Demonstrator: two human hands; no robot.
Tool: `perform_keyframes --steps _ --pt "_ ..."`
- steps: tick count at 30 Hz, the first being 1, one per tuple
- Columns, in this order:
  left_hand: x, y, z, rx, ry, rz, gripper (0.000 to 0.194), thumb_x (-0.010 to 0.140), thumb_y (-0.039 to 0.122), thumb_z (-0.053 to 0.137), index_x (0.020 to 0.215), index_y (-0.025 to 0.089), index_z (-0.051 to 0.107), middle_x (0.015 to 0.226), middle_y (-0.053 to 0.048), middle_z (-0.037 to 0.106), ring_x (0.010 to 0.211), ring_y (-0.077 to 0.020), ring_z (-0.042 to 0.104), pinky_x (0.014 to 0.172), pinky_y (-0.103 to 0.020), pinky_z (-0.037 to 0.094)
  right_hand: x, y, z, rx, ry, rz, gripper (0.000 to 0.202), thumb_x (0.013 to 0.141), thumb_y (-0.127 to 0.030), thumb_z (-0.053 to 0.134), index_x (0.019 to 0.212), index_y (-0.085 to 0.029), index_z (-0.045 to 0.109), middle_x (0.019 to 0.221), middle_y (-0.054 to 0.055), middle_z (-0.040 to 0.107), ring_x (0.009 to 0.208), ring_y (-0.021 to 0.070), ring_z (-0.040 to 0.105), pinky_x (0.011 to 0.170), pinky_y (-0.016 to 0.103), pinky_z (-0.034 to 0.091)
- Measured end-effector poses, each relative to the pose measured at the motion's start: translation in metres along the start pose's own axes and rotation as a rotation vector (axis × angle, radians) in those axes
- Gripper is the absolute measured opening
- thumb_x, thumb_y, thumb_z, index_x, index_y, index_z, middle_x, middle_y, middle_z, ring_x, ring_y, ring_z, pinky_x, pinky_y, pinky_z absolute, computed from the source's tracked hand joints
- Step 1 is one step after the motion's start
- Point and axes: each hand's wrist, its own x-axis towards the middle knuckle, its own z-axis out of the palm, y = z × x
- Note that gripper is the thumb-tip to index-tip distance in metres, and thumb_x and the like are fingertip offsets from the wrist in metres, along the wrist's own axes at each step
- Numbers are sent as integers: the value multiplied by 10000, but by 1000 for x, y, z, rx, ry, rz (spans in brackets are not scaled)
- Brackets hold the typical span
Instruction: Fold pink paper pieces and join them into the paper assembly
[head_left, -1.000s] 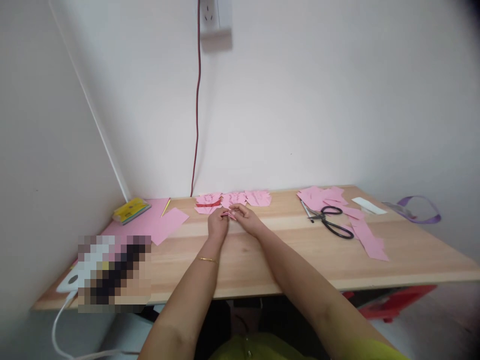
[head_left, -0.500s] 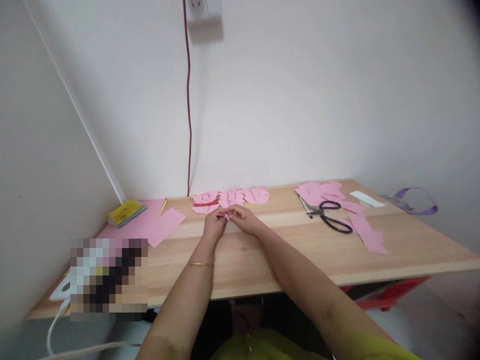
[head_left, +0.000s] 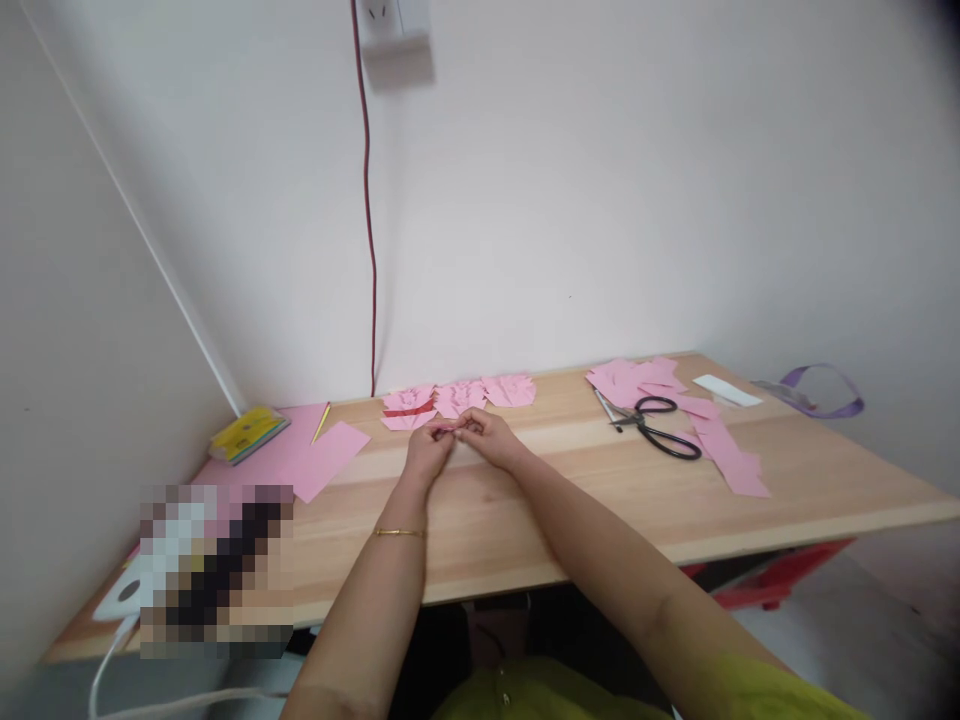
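Between my fingertips is a small folded piece of pink paper (head_left: 445, 430), mostly covered by both hands. My left hand (head_left: 429, 450) is closed on its left side, and my right hand (head_left: 484, 436) pinches it from the right. The hands almost touch, over the middle of the wooden table. Just behind them lie several pleated pink paper pieces (head_left: 460, 397). A red strip (head_left: 409, 410) lies across the left ones.
Black-handled scissors (head_left: 656, 428) lie on the right among pink paper scraps (head_left: 726, 455), near a white strip (head_left: 727, 390) and a purple band (head_left: 825, 390). At left are pink sheets (head_left: 330, 460), a yellow pencil (head_left: 321, 423), a yellow pad (head_left: 247, 434) and a white power strip (head_left: 120, 595).
The view has shifted slightly. Both hands stay together at the same spot, and the pink paper between them shows less, now as a thin edge.
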Motion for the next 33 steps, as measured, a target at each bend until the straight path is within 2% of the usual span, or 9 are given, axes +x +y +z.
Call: perform_keyframes --steps 3,7,11,16,21,26,29,33 --pt "-1 -1 1 21 2 -29 226 703 333 614 778 127 670 773 -56 684 752 -185 612 695 -293 468 0 -3 -1 -49 75 1 134 736 -310 587 758 -179 573 687 -24 560 624 111 492 614 228 391" --pt "-2 -1 1 -4 -17 -37 276 703 389 629 748 117 647 696 -33 651 671 -154 573 625 -255 431 0 -4 -1 -79 90 -44 120 763 -299 539 721 -188 521 655 -35 529 605 108 485 601 225 381" --pt "-3 3 3 -273 10 -50 236 678 344 668 797 148 614 746 -13 635 675 -120 556 637 -226 414 3 0 0 -32 136 -21 148 756 -310 539 708 -196 458 668 -38 516 639 117 517 620 236 397" --pt "-5 7 6 -474 -4 -100 209 688 340 679 737 153 599 620 25 549 584 -86 487 604 -212 382 6 6 1 198 92 22 199 725 -300 582 789 -206 419 643 -56 509 631 119 546 598 231 405" --pt "-5 5 10 -424 26 -96 215 672 330 696 662 141 593 572 32 522 561 -82 451 570 -210 341 5 9 2 261 11 37 184 735 -304 587 790 -199 446 649 -47 545 615 109 547 608 233 412" --pt "-3 2 11 -424 102 -100 252 666 311 691 574 142 528 528 50 470 533 -73 409 543 -206 310 5 8 2 243 -12 58 181 748 -328 573 791 -195 458 640 -42 553 606 109 544 607 236 414" --pt "-3 2 10 -421 138 -107 265 663 308 692 559 144 511 512 56 442 522 -69 394 537 -204 306 5 7 2 206 48 45 199 740 -356 581 788 -185 492 688 -33 539 643 107 530 632 235 414" --pt "-4 2 11 -437 95 -112 199 662 299 694 636 144 571 533 43 487 531 -78 424 548 -208 326 5 4 0 103 136 36 193 724 -352 587 741 -177 507 671 -34 509 625 103 490 608 226 388"
